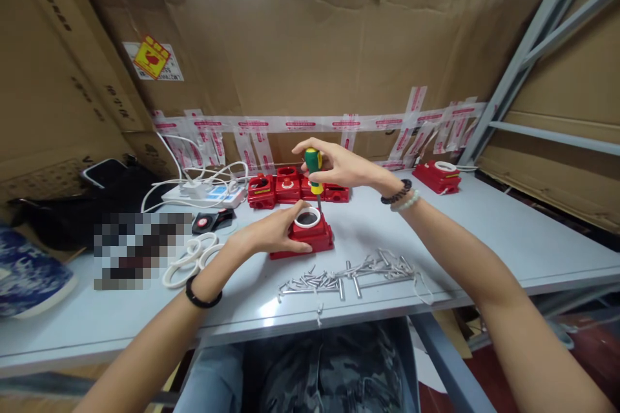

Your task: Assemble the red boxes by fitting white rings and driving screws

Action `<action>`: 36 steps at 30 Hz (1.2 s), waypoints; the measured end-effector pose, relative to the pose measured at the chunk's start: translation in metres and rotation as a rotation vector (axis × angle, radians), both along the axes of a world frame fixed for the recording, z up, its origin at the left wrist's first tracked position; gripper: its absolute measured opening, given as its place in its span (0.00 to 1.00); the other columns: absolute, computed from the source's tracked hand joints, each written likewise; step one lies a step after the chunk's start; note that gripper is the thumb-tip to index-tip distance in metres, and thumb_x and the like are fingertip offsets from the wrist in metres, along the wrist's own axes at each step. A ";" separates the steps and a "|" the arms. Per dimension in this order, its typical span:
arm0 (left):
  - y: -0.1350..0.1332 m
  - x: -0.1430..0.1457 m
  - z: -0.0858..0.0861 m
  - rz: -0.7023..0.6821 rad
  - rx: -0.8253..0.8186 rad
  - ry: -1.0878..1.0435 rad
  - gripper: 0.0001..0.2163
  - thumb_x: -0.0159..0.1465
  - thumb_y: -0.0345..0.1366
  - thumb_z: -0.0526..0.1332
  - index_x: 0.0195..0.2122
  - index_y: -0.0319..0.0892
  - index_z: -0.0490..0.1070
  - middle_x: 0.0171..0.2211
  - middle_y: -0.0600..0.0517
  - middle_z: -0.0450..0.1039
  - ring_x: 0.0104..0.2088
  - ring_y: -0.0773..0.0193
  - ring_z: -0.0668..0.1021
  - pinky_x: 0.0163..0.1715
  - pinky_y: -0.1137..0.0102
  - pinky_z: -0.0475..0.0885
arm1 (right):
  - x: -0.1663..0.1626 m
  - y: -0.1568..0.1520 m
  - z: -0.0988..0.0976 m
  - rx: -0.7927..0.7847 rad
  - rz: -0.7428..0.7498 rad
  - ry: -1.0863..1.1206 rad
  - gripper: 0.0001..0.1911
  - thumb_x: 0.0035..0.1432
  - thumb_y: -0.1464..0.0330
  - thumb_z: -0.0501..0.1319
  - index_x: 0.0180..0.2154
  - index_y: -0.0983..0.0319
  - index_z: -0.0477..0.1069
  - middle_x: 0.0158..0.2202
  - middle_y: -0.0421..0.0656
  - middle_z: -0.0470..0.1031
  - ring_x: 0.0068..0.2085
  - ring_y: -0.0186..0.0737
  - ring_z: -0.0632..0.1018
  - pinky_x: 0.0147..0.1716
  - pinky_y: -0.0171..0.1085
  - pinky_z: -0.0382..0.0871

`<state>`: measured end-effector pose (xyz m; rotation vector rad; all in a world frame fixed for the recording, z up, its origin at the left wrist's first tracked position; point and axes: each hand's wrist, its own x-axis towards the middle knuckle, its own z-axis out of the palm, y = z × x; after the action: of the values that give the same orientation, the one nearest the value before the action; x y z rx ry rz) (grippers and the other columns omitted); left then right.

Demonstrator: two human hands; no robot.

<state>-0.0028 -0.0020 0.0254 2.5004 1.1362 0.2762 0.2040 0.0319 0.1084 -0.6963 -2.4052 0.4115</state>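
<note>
A red box-shaped housing point(317, 242) with a white ring point(307, 217) on top sits on the table in front of me. My left hand point(281, 230) grips its left side, thumb in front and fingers over the top edge. Above its right rear corner, my right hand point(339, 164) holds a green and yellow screwdriver point(314, 161) upright by the handle. The shaft points down at that corner; whether the tip sits on a screw is too small to tell. Close in front lie loose silver screws point(314, 281) and several metal pins point(357, 287).
Several red housings point(288, 186) stand in a row behind, and another red housing point(436, 177) stands at the back right. White rings point(177, 274) lie left of my forearm, near a power strip point(213, 193) with tangled cables. A cardboard wall point(314, 51) closes off the back.
</note>
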 end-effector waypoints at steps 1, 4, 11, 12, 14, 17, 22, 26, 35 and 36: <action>0.000 0.000 0.000 0.002 0.002 0.005 0.38 0.53 0.54 0.64 0.59 0.39 0.55 0.56 0.39 0.67 0.52 0.45 0.73 0.47 0.62 0.67 | 0.003 0.000 0.003 -0.031 0.037 -0.008 0.20 0.52 0.76 0.59 0.48 0.58 0.65 0.41 0.40 0.73 0.38 0.35 0.72 0.38 0.36 0.65; 0.001 -0.001 -0.002 0.006 0.005 0.012 0.39 0.53 0.55 0.64 0.60 0.39 0.53 0.57 0.38 0.66 0.52 0.46 0.72 0.47 0.62 0.66 | 0.005 -0.003 0.005 0.005 -0.051 0.033 0.15 0.52 0.73 0.61 0.44 0.59 0.67 0.38 0.39 0.73 0.34 0.34 0.71 0.35 0.36 0.63; 0.000 0.000 0.000 0.017 0.006 0.033 0.39 0.52 0.56 0.63 0.59 0.39 0.55 0.55 0.39 0.68 0.50 0.46 0.74 0.44 0.63 0.67 | -0.013 -0.009 -0.018 0.282 -0.615 0.107 0.12 0.52 0.64 0.63 0.36 0.60 0.63 0.23 0.38 0.67 0.24 0.35 0.66 0.27 0.36 0.55; 0.000 0.000 0.001 0.017 0.007 0.034 0.39 0.52 0.56 0.63 0.59 0.39 0.55 0.55 0.39 0.68 0.50 0.45 0.74 0.44 0.63 0.67 | -0.016 -0.008 -0.021 0.304 -0.659 0.100 0.12 0.53 0.64 0.62 0.37 0.60 0.63 0.23 0.38 0.66 0.24 0.36 0.66 0.26 0.36 0.54; 0.000 0.001 0.001 0.010 0.009 0.034 0.39 0.53 0.56 0.63 0.59 0.39 0.55 0.55 0.38 0.68 0.51 0.45 0.73 0.45 0.63 0.67 | -0.019 -0.006 -0.023 0.343 -0.693 0.069 0.10 0.54 0.63 0.60 0.37 0.59 0.63 0.22 0.39 0.66 0.24 0.37 0.67 0.26 0.36 0.53; 0.000 0.001 0.000 0.002 0.015 0.029 0.38 0.53 0.55 0.63 0.59 0.39 0.55 0.57 0.38 0.66 0.52 0.45 0.72 0.47 0.63 0.67 | -0.017 -0.003 -0.017 0.358 -0.620 0.099 0.07 0.53 0.65 0.60 0.34 0.59 0.63 0.22 0.37 0.65 0.23 0.36 0.66 0.26 0.36 0.53; 0.001 0.000 0.000 -0.012 0.011 0.008 0.38 0.53 0.55 0.64 0.60 0.41 0.53 0.59 0.39 0.64 0.55 0.46 0.71 0.51 0.62 0.65 | 0.003 -0.013 -0.004 0.352 -0.533 0.506 0.08 0.50 0.69 0.60 0.29 0.59 0.60 0.22 0.34 0.61 0.24 0.32 0.63 0.27 0.35 0.59; 0.001 -0.001 -0.001 -0.014 0.009 -0.008 0.38 0.53 0.54 0.64 0.59 0.41 0.53 0.56 0.39 0.67 0.52 0.46 0.73 0.49 0.61 0.67 | 0.007 -0.042 -0.025 0.127 -0.356 0.576 0.08 0.48 0.70 0.60 0.28 0.59 0.60 0.22 0.33 0.59 0.23 0.29 0.62 0.23 0.33 0.59; 0.003 -0.002 -0.005 -0.057 0.022 -0.050 0.35 0.54 0.52 0.65 0.59 0.43 0.54 0.52 0.42 0.70 0.48 0.48 0.74 0.45 0.61 0.68 | 0.000 -0.061 -0.060 0.025 -0.259 0.465 0.08 0.47 0.71 0.61 0.28 0.60 0.61 0.22 0.32 0.59 0.23 0.27 0.61 0.23 0.32 0.57; 0.003 -0.002 -0.004 -0.049 0.015 -0.045 0.36 0.54 0.52 0.65 0.59 0.43 0.53 0.52 0.41 0.70 0.48 0.48 0.74 0.45 0.61 0.68 | 0.001 -0.060 -0.059 0.019 -0.269 0.454 0.08 0.47 0.71 0.61 0.28 0.60 0.61 0.22 0.32 0.59 0.23 0.28 0.61 0.23 0.32 0.57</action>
<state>-0.0050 0.0008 0.0214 2.5186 1.0578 0.3267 0.2054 -0.0278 0.0490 -0.8077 -1.8598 0.3854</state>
